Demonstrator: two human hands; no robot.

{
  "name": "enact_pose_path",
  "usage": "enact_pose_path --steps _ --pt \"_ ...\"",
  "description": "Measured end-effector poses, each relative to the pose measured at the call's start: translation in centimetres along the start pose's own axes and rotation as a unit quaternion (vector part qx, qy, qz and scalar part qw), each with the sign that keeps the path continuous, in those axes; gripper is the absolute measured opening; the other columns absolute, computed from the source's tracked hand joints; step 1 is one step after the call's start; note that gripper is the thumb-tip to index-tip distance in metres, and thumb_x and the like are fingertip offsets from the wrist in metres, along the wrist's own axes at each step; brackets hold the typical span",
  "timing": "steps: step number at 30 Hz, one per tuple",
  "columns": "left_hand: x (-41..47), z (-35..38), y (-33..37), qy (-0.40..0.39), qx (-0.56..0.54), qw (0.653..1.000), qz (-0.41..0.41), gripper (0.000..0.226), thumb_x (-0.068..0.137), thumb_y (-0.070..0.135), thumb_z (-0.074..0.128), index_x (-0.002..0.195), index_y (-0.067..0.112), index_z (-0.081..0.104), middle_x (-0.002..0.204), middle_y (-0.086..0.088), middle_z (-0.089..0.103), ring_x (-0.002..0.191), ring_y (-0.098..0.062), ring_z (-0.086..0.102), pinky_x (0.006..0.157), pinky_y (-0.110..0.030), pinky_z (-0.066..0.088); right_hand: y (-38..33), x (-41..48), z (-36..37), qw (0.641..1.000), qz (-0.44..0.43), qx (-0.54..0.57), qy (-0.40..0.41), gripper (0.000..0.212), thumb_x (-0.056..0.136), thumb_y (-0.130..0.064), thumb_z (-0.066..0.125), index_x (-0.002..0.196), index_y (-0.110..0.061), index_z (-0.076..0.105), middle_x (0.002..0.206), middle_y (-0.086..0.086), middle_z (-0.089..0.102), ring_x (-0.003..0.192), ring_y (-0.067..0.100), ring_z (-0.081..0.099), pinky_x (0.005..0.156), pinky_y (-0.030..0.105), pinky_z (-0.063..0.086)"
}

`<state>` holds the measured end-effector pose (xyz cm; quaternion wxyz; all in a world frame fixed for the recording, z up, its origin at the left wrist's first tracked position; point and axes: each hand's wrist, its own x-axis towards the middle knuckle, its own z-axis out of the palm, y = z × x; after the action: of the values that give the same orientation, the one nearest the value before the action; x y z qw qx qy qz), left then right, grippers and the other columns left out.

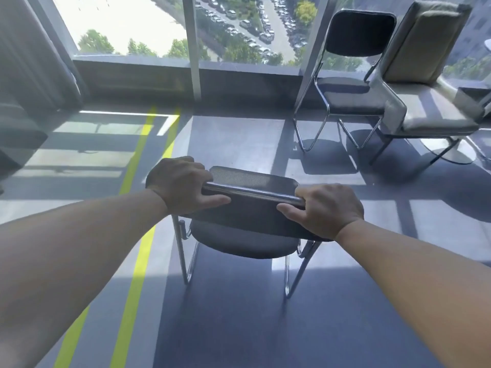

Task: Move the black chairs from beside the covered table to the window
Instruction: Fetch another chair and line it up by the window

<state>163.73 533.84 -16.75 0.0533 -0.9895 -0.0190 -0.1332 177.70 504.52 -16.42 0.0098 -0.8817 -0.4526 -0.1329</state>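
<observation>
Short of the window (239, 30), a person's left hand (180, 184) and right hand (325, 208) clamp the backrest bar of a black chair (249, 221). Another black chair (350, 75) stands beside the glass; swinging wide could knock their chrome legs together.

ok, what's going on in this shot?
A person grips a black chair by the chrome top rail of its backrest, left hand at one end and right hand at the other. The chair faces the window but is some way short of it. A second black chair stands at the glass on the right, beside a beige chair. I can't tell whether the held chair is lifted or on the floor.
</observation>
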Motion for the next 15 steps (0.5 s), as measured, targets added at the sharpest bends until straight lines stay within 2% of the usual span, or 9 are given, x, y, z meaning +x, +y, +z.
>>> enact_pose_path --steps 2,4,7,10,15 --pt "2.4 0.4 1.0 -0.009 -0.003 1.0 -0.021 0.087 0.073 0.095 0.008 0.065 0.029 0.064 0.066 0.015 0.058 0.073 -0.012 0.055 0.052 -0.027 0.025 3.3 2.1 1.0 1.0 -0.025 -0.003 0.004 0.069 0.079 -0.084 0.021 0.065 -0.022 0.047 0.062 -0.004 0.058 0.057 0.028 0.052 0.054 0.032 0.027" --pt "4.8 1.0 2.1 -0.006 -0.007 0.999 -0.046 0.087 0.073 0.094 0.006 0.063 0.029 0.062 0.064 0.016 0.057 0.069 -0.012 0.056 0.051 -0.026 0.025 6.7 4.3 1.9 0.999 -0.049 -0.005 0.009 0.067 0.078 -0.084 0.021 0.066 -0.023 0.046 0.065 -0.003 0.063 0.062 0.029 0.059 0.055 0.032 0.028" --pt "8.3 2.0 4.3 -0.004 -0.005 0.996 -0.091 0.087 0.073 0.095 0.005 0.064 0.029 0.061 0.065 0.015 0.059 0.068 -0.013 0.058 0.051 -0.027 0.028 12.0 7.8 3.2 0.997 -0.079 -0.008 0.008 0.065 0.076 -0.083 0.023 0.065 -0.023 0.044 0.064 -0.003 0.062 0.061 0.029 0.06 0.054 0.031 0.031" --pt "12.3 3.2 7.0 -0.007 -0.005 0.989 -0.145 0.085 0.074 0.095 0.01 0.063 0.026 0.058 0.062 0.013 0.055 0.065 -0.015 0.057 0.05 -0.028 0.027 17.5 11.8 4.5 0.993 -0.118 -0.014 -0.008 0.071 0.072 -0.083 0.02 0.07 -0.021 0.055 0.07 -0.003 0.065 0.068 0.03 0.063 0.057 0.032 0.034" --pt "19.1 4.2 9.6 -0.023 0.003 0.978 -0.209 0.077 0.074 0.092 0.017 0.055 0.023 0.045 0.054 0.012 0.038 0.06 -0.018 0.045 0.049 -0.028 0.024 24.3 18.5 6.6 0.985 -0.172 -0.015 -0.019 0.077 0.07 -0.083 0.018 0.08 -0.021 0.062 0.079 -0.002 0.067 0.074 0.029 0.063 0.059 0.032 0.04"
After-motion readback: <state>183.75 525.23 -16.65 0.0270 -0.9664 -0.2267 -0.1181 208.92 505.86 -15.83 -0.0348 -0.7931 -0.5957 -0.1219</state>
